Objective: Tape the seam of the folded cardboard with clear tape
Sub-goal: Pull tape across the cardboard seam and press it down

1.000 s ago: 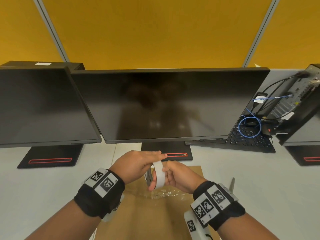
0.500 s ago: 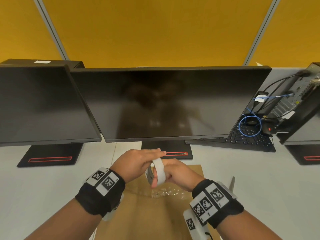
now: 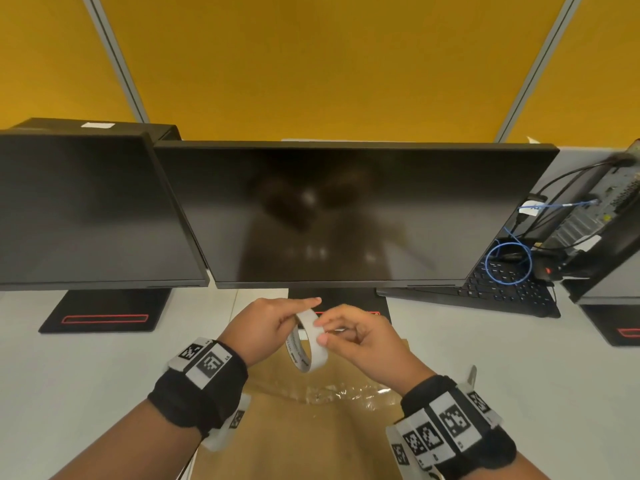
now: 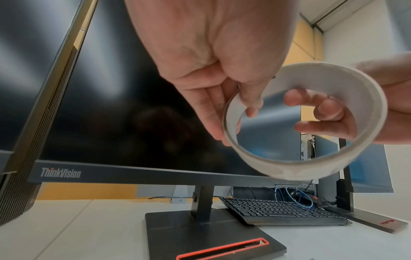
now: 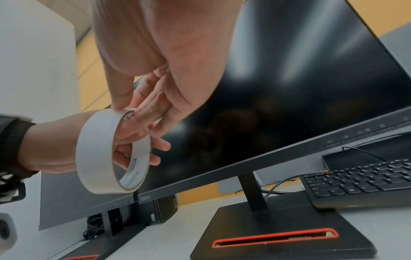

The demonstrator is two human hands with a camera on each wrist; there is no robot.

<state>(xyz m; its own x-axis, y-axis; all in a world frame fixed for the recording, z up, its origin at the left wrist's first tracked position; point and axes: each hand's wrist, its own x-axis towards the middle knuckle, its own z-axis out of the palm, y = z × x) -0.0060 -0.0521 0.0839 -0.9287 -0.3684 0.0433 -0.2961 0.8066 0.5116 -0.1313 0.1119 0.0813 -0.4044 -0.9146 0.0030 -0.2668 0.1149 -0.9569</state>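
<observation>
Head view shows a pale desk (image 3: pixel 69 375) with two dark monitors (image 3: pixel 346 216) standing across its far side and a keyboard (image 3: pixel 502 292) off to the right. Nearer the person, the folded cardboard (image 3: pixel 294 438) lies flat on the desk beneath both wrists, with a crinkled patch of clear tape (image 3: pixel 343 393) already on it. Above its far edge, the left hand (image 3: pixel 266 323) holds the tape roll (image 3: pixel 306 344) upright, with a finger or thumb hooked through the core and the others curled along the outside of the ring. The right hand (image 3: pixel 360 337) is closed on the roll's top edge in a thumb-and-finger pinch, apparently feeling for the loose end; no free strip shows yet.

The roll looks nearly used up, a thin ring, so it is probably very light and may flex if squeezed. It is best held through the core, as the left hand does, leaving the outer face free to turn. The tape itself will be thin, limp and sticky, quick to wrinkle or cling to itself, so it should be pulled taut by its end. The cardboard looks stiff and light and may slide unless pressed down.
</observation>
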